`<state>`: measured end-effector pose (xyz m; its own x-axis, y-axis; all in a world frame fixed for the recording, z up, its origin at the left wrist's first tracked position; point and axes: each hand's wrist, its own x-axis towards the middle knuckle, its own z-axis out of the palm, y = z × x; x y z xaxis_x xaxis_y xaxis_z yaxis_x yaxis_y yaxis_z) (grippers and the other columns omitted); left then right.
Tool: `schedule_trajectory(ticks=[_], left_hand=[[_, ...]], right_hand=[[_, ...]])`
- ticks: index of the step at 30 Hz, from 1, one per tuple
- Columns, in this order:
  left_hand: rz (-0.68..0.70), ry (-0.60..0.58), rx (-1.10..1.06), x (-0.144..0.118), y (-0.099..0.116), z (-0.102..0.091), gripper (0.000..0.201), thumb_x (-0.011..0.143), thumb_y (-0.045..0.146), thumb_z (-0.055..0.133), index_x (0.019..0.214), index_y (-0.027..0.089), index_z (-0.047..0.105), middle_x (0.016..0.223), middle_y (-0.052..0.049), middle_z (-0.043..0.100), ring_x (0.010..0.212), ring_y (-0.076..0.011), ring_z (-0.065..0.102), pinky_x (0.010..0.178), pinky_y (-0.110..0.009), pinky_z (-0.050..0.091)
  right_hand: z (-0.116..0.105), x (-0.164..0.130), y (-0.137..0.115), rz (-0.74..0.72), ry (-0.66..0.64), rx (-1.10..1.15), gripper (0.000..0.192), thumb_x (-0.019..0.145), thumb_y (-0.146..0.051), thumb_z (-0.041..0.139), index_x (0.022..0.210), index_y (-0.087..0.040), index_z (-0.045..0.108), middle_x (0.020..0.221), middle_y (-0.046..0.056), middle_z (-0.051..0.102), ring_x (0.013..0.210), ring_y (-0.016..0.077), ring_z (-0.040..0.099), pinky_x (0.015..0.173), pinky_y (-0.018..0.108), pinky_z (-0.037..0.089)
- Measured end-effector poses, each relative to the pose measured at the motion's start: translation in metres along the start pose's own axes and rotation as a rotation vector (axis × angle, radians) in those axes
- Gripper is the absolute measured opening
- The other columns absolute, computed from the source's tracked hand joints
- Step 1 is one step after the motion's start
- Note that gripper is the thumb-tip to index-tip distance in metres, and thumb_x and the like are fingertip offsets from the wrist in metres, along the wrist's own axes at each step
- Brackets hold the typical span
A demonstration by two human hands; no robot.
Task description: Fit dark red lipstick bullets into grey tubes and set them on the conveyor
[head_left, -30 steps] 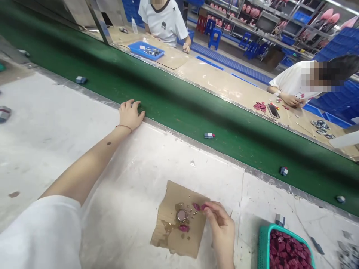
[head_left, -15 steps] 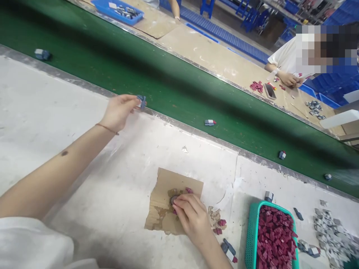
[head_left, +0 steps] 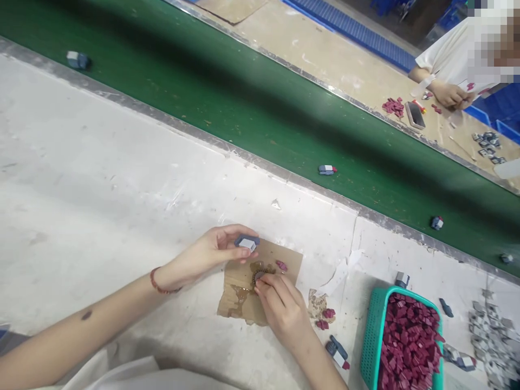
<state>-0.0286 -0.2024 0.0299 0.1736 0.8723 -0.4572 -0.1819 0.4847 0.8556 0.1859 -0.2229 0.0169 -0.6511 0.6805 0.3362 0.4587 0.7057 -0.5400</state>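
Left hand (head_left: 215, 250) pinches angular blue-grey block (head_left: 247, 243), white-faced, by cardboard's (head_left: 254, 311) far-left corner. Right hand (head_left: 284, 311) fingers bunched at round ridged cap (head_left: 258, 276); grip unclear. Scuffed white counter (head_left: 122, 189) runs wide leftward, green belt (head_left: 227, 103) beyond.

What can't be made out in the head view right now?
Head view:
Whether the right hand pinches anything at the crown cap: the hand itself covers its fingertips.
Far side of the gray-blue and white piece: turned away, within the left hand.
Near end of the teal basket: cut off by the bottom edge.
What, if anything, the co-worker's hands hold: too small.
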Motion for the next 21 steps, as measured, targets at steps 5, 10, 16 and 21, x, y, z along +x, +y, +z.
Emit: schedule_trajectory(ticks=[5, 10, 16, 21], left_hand=[[0.052, -0.043, 0.186, -0.006, -0.013, 0.007, 0.041, 0.086, 0.057, 0.056, 0.083, 0.018, 0.068, 0.071, -0.005, 0.067, 0.061, -0.0173, 0.059, 0.055, -0.028, 0.049], [0.075, -0.072, 0.146, -0.008, -0.019, 0.013, 0.044, 0.09, 0.058, 0.049, 0.099, 0.017, 0.063, 0.072, -0.002, 0.061, 0.053, -0.0124, 0.049, 0.052, -0.026, 0.043], [0.132, -0.2, 0.19, -0.013, -0.028, 0.013, 0.037, 0.093, 0.051, 0.047, 0.103, 0.017, 0.059, 0.069, -0.001, 0.056, 0.053, -0.0126, 0.045, 0.05, -0.026, 0.039], [0.214, -0.293, 0.349, -0.014, -0.031, 0.011, 0.031, 0.093, 0.047, 0.047, 0.096, 0.019, 0.058, 0.068, -0.001, 0.057, 0.058, -0.015, 0.051, 0.053, -0.025, 0.04]], right_hand=[[0.002, 0.0, -0.002, 0.023, 0.026, -0.029, 0.022, 0.095, -0.009, 0.048, 0.1, -0.019, 0.067, 0.087, 0.01, 0.072, 0.077, 0.02, 0.067, 0.066, 0.032, 0.06], [0.002, -0.002, -0.001, 0.124, 0.08, 0.166, 0.019, 0.094, -0.013, 0.053, 0.095, -0.02, 0.07, 0.087, 0.009, 0.074, 0.078, 0.02, 0.069, 0.069, 0.033, 0.061], [-0.007, -0.002, 0.004, 0.527, 0.352, 0.613, 0.008, 0.083, -0.017, 0.071, 0.084, -0.024, 0.074, 0.083, 0.006, 0.077, 0.082, 0.0214, 0.073, 0.074, 0.036, 0.062], [-0.006, 0.001, 0.001, 0.568, 0.41, 0.815, 0.007, 0.08, -0.019, 0.074, 0.084, -0.025, 0.076, 0.084, 0.005, 0.078, 0.083, 0.0213, 0.074, 0.074, 0.036, 0.062]])
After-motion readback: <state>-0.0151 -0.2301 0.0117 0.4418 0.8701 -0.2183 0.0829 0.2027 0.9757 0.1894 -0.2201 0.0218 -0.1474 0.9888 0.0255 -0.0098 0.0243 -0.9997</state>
